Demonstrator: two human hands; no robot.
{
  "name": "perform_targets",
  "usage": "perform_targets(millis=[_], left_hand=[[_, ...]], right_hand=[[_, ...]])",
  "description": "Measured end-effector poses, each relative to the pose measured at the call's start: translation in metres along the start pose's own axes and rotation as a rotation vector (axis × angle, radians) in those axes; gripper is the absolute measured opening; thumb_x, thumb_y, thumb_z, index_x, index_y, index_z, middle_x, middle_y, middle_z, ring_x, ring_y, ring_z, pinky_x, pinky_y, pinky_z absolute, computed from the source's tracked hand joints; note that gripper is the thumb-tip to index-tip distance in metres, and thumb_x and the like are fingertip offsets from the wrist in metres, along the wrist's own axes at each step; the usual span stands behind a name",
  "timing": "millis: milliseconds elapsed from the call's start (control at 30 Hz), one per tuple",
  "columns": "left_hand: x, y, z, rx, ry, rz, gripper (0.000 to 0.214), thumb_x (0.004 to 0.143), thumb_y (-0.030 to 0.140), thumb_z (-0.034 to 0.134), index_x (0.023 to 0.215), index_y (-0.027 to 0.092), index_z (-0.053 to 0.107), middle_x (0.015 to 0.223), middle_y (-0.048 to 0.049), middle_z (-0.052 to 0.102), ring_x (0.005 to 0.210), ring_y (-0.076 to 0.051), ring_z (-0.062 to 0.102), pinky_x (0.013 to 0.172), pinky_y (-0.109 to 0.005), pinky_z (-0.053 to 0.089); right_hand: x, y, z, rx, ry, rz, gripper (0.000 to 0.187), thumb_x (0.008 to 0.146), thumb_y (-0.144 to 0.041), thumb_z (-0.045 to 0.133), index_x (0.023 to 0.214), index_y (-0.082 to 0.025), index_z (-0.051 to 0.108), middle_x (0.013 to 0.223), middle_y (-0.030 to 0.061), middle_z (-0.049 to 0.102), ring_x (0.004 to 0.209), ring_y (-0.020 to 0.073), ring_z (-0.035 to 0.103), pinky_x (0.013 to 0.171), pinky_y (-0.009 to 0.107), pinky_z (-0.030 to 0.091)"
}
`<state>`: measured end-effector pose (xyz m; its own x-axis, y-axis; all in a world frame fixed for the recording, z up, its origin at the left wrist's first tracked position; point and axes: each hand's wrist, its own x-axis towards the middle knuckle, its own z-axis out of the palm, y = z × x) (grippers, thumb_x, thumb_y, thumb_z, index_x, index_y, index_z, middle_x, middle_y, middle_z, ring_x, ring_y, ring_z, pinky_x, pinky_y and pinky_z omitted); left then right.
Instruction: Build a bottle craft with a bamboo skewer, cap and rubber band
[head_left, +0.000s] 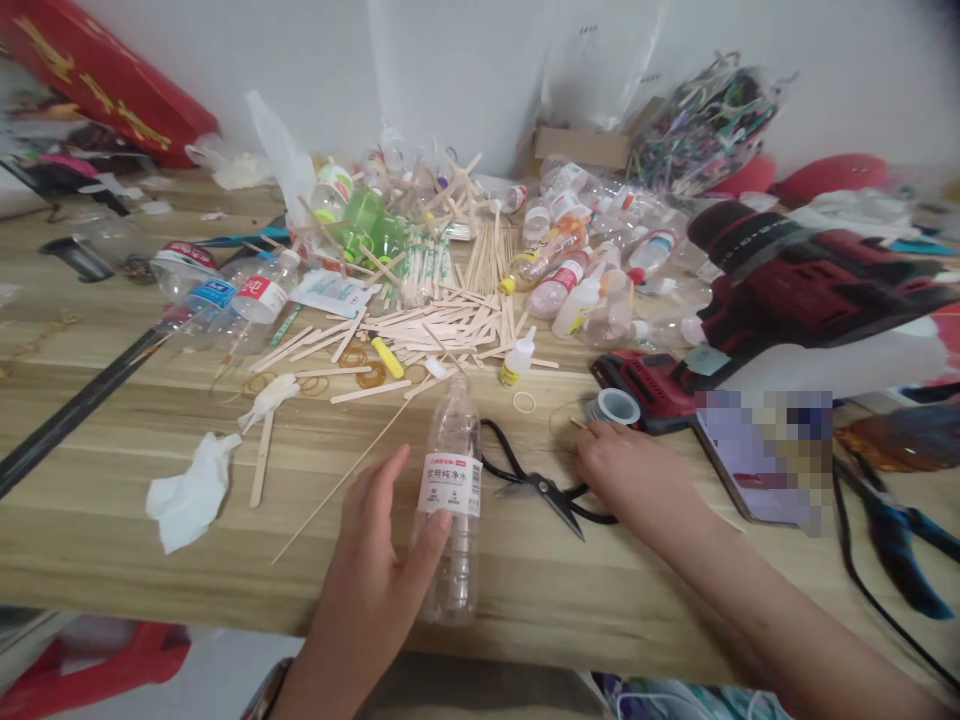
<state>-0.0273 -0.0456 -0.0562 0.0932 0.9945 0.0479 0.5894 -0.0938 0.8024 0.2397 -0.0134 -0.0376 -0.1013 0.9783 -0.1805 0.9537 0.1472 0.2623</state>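
A clear plastic water bottle (pixel 457 555) with a white label is near the table's front edge, its neck pointing away from me. My left hand (pixel 379 550) is beside it, fingers stretched along its left side and thumb across its front below the label. My right hand (pixel 619 465) reaches over the table with curled fingers, close to a small grey spool (pixel 616 407). A small tip shows at those fingertips, but what they pinch is too small to make out. Black-handled scissors (pixel 544 487) lie half spread between the bottle and my right hand.
Wooden craft sticks (pixel 450 325) are heaped at the middle, with plastic bottles (pixel 559 285) behind. A red and black power drill (pixel 795 290), a phone (pixel 750 465) and blue-handled pliers (pixel 892 540) are on the right. Crumpled tissue (pixel 191 495) and a long thin stick (pixel 341 485) lie left.
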Motion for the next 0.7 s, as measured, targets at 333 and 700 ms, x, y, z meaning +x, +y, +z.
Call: perform_targets(millis=[333, 700], left_hand=[[-0.013, 0.026, -0.005, -0.087, 0.087, 0.161, 0.037, 0.091, 0.029, 0.051, 0.128, 0.028, 0.048, 0.126, -0.0067, 0.055, 0.111, -0.022, 0.054, 0.095, -0.037, 0.046], [0.015, 0.070, 0.019, -0.941, -0.658, -0.256, 0.040, 0.086, 0.041, 0.056, 0.114, 0.013, 0.055, 0.088, -0.0050, 0.064, 0.071, -0.012, 0.061, 0.068, -0.025, 0.050]], right_hand=[[0.000, 0.016, -0.009, 0.564, 0.079, 0.062, 0.015, 0.084, -0.022, 0.046, 0.073, -0.019, 0.054, 0.067, 0.0038, 0.059, 0.059, 0.0169, 0.056, 0.054, 0.027, 0.039], [-0.020, -0.054, -0.027, 1.217, 0.421, -0.065, 0.015, 0.085, -0.022, 0.044, 0.072, -0.021, 0.052, 0.088, 0.0059, 0.063, 0.083, 0.0166, 0.062, 0.073, 0.027, 0.049]])
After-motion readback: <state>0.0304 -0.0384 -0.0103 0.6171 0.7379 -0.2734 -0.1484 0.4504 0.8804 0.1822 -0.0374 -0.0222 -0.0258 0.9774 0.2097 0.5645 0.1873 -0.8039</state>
